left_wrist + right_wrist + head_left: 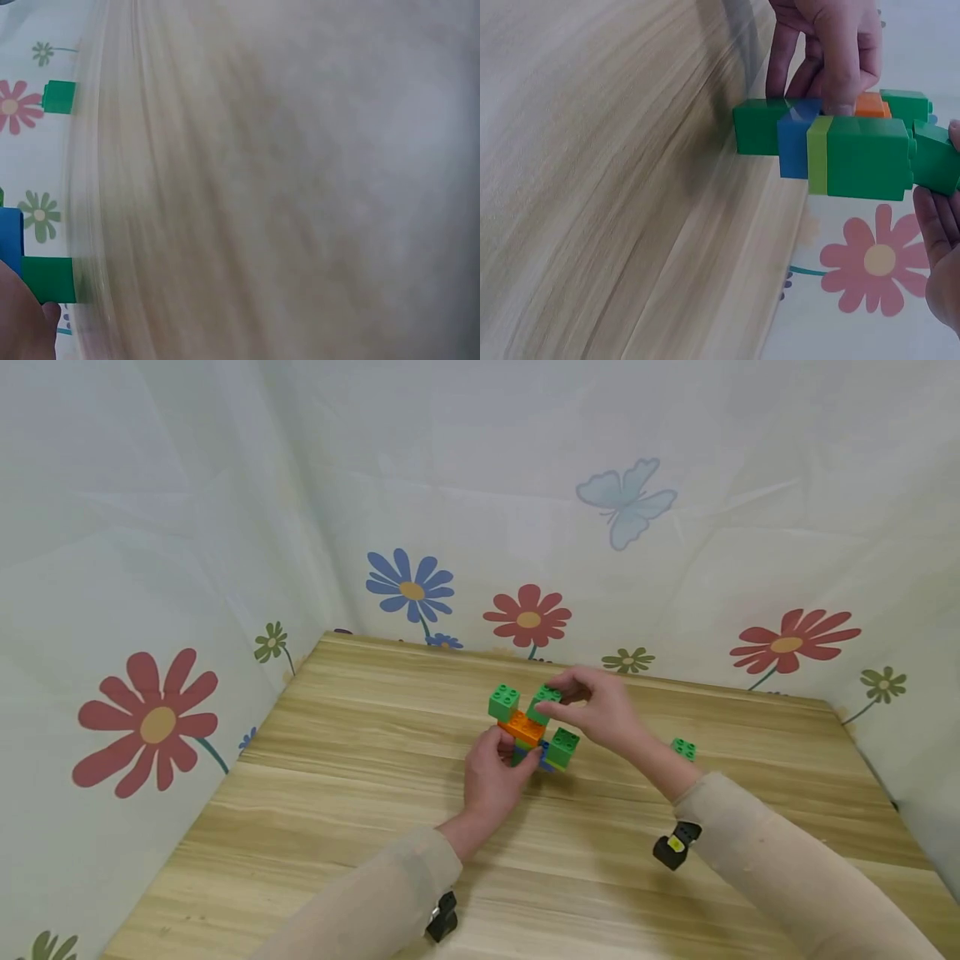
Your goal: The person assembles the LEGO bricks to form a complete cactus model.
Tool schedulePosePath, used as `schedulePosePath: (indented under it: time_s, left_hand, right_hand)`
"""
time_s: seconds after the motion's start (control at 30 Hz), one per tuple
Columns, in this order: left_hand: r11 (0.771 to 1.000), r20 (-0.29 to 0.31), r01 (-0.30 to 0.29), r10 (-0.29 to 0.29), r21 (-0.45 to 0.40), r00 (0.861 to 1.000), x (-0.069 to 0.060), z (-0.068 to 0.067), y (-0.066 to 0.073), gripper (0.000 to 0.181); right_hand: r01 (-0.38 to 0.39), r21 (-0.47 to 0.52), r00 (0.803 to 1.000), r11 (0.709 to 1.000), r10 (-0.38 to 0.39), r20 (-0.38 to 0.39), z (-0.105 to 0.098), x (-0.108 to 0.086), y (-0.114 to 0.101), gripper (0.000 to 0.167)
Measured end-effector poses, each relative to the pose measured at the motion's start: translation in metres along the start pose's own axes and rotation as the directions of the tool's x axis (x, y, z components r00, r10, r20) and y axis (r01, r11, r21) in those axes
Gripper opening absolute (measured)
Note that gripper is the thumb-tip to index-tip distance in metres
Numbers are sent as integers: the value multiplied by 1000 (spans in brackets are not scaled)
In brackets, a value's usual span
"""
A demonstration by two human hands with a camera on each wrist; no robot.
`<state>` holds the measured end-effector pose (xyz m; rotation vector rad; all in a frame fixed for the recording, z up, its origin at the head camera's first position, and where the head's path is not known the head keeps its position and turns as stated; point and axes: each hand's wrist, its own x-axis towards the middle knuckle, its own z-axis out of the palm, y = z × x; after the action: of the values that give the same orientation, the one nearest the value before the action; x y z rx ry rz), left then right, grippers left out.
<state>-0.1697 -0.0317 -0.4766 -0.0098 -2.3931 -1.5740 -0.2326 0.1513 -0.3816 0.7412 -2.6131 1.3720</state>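
A stack of toy building bricks in blue, lime, green and orange stands on the table. My left hand (pixel 495 775) grips its lower part, with the thumb at the near side. The orange brick (pixel 522 727) lies across the upper part, with a green brick (pixel 503 702) at its left end. My right hand (pixel 598 708) pinches another green brick (pixel 936 156) at the orange brick's right end. That brick looks tilted in the right wrist view; whether it is attached, I cannot tell. Lower right on the stack is a further green brick (pixel 866 157), beside lime and blue (pixel 793 146) pieces.
A loose green brick (pixel 683 748) lies on the wooden table (pixel 360 760) to the right, by my right forearm. Behind the table hangs a pale curtain (pixel 465 485) printed with flowers and a butterfly. A small black device is strapped at each wrist.
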Motion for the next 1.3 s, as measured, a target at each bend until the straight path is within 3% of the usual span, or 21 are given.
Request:
schedulePosePath:
  time_s: [0.3, 0.53, 0.87, 1.3]
  left_hand:
    - [999, -16, -34, 34, -3, 999, 0, 1, -3, 27]
    - [1000, -9, -16, 16, 6, 1000, 0, 1, -4, 28]
    - [999, -27, -45, 46, 6, 999, -1, 1, -3, 27]
    - [999, -53, -48, 48, -6, 997, 0, 2, -3, 28]
  right_hand:
    - [28, -18, 999, 999, -28, 37, 9, 1, 0, 32]
    - [36, -35, 998, 999, -35, 43, 12, -1, -2, 28]
    - [71, -40, 996, 997, -68, 53, 16, -2, -4, 30]
    - [91, -77, 996, 993, -92, -6, 25, -8, -2, 31]
